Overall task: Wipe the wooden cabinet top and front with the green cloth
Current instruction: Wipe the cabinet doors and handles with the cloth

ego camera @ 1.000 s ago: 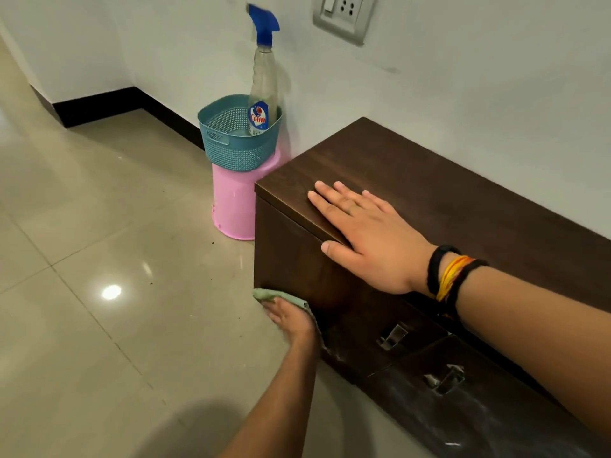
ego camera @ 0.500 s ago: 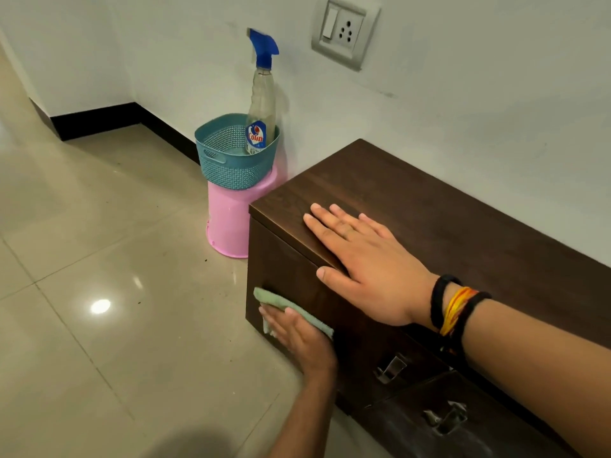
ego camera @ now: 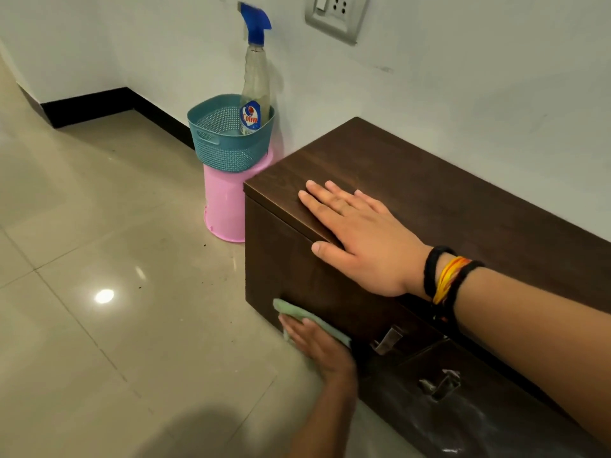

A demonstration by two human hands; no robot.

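Currently pressing green cloth [ego camera: 309, 320] flat under my left hand [ego camera: 317, 345] on cabinet [ego camera: 429, 193] front; unwiped length is running rightward, below my spread right hand [ego camera: 360, 234].

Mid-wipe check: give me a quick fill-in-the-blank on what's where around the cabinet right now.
1. The left hand presses the green cloth against the cabinet's ____.
2. The right hand lies flat on the cabinet's ____.
3. The spray bottle stands inside the teal ____.
4. That basket sits on top of an upturned ____ bucket.

Missing words: front; top; basket; pink
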